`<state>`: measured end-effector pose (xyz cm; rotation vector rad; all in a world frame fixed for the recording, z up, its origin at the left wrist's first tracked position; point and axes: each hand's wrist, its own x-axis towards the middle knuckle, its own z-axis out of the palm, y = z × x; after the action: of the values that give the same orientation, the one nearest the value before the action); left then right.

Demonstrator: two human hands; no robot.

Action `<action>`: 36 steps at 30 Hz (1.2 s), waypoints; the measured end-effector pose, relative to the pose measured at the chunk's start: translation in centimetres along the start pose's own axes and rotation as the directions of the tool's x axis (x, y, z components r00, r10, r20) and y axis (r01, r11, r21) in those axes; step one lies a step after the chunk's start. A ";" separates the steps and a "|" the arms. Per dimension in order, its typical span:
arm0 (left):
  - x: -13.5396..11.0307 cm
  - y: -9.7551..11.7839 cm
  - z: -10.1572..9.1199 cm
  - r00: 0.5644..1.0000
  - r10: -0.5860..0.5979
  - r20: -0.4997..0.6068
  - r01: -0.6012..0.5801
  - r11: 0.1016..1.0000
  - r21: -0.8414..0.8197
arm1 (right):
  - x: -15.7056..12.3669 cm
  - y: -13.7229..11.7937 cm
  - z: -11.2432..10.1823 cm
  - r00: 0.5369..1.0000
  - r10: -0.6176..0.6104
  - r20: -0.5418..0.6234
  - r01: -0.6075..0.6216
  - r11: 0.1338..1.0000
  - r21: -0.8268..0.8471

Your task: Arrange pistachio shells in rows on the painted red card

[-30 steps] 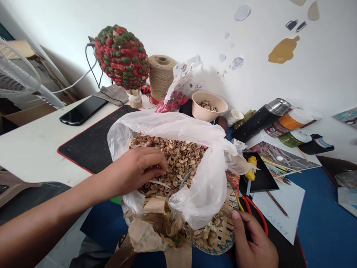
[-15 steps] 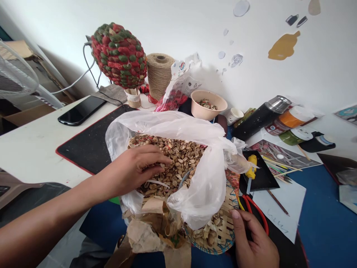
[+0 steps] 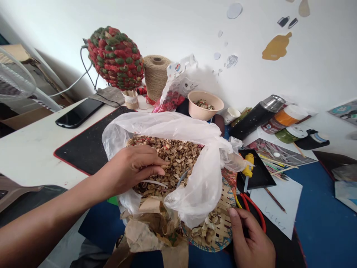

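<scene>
My left hand (image 3: 142, 165) reaches over an open white plastic bag (image 3: 156, 124) full of loose tan nutshells (image 3: 181, 156). Its thumb and fingers are pinched together at the shells, with what looks like a nutshell partly hidden between their tips. A pale strip and a grey blade-like piece also lie among the shells. At the lower right, my right hand (image 3: 251, 236) grips the rim of a round woven basket (image 3: 224, 225) with blue edge stitching. Broken shells (image 3: 206, 230) lie in the basket, partly covered by the bag. Torn brown paper (image 3: 142, 234) hangs in front.
Behind the bag stand a red-and-green shell-covered ball (image 3: 115, 57), a twine spool (image 3: 156, 76) and a pink bowl (image 3: 205, 106). A black flask (image 3: 256, 115) leans at right. Near my right hand are red-handled scissors (image 3: 255, 210), a yellow glue gun (image 3: 248, 165) and a pencil (image 3: 275, 201). A phone (image 3: 79, 112) lies left.
My left thumb and fingers have closed into a pinch over the shells. My right hand stays at the basket rim. The whole view has shifted slightly.
</scene>
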<state>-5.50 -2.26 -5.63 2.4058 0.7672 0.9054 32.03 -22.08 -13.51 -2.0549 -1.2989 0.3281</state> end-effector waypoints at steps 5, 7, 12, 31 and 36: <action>1.0 1.5 -0.8 0.994 -0.108 -0.017 0.107 0.993 -0.056 | -0.5 -0.7 0.1 0.999 0.005 -0.053 -0.002 0.998 0.057; 1.5 2.2 -1.0 0.991 -0.132 -0.012 0.131 0.987 -0.096 | -0.6 -1.2 0.3 0.993 0.013 -0.116 -0.001 0.995 0.104; 3.6 4.0 -0.9 0.994 -0.103 0.020 0.105 0.975 -0.193 | -0.7 -3.2 0.0 0.970 0.102 -0.222 -0.037 0.960 0.279; 6.3 9.5 1.7 0.958 0.247 0.148 -0.213 0.953 -0.214 | 0.6 -14.2 -0.3 0.965 -0.261 0.015 0.187 0.731 0.657; 5.8 9.5 1.6 0.932 0.350 0.093 -0.355 0.934 0.048 | 0.5 -14.3 -0.2 0.968 -0.251 -0.015 0.205 0.753 0.625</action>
<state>2.47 -6.01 1.40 2.6708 0.3393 0.9166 22.37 -17.81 -3.94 -1.3156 -1.2490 0.6296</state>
